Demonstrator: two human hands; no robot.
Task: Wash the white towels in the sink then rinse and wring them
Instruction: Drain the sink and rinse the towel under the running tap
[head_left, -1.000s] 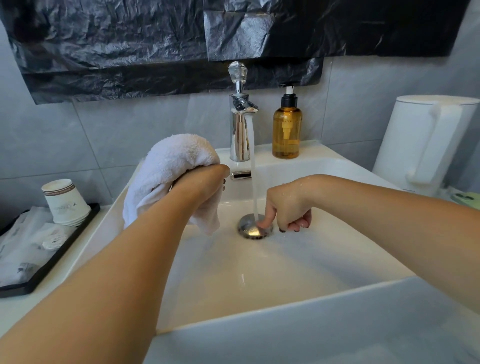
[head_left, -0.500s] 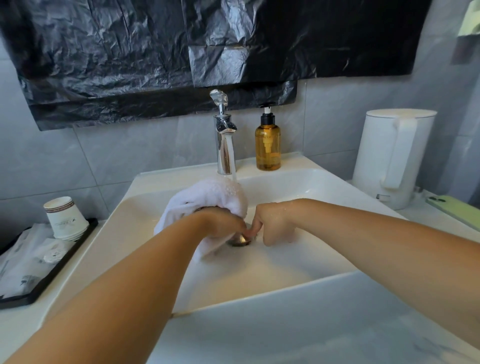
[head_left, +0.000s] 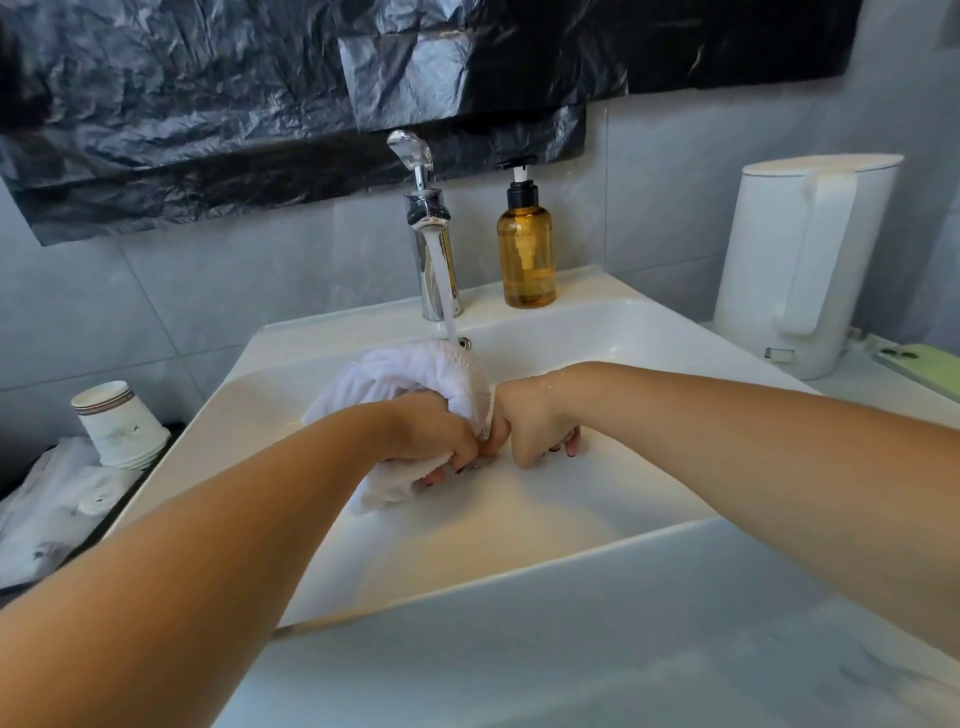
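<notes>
Wetting stage only, by my read: left hand, fingers closed around the bunched white towel, holds it low in the sink under the running tap. Right hand is fisted at the drain, holding nothing I can see. Soaping, rinsing, wringing remain. Soap bottle behind; kettle right; paper cups on the left worktop. Nothing obstructs.

I note the left hand has carried the bunched white towel from up at the sink's left rim down into the basin. The stream from the faucet now lands on the towel (a second ago it fell straight to the drain). The drain stopper, visible before, is now hidden behind both hands.
</notes>
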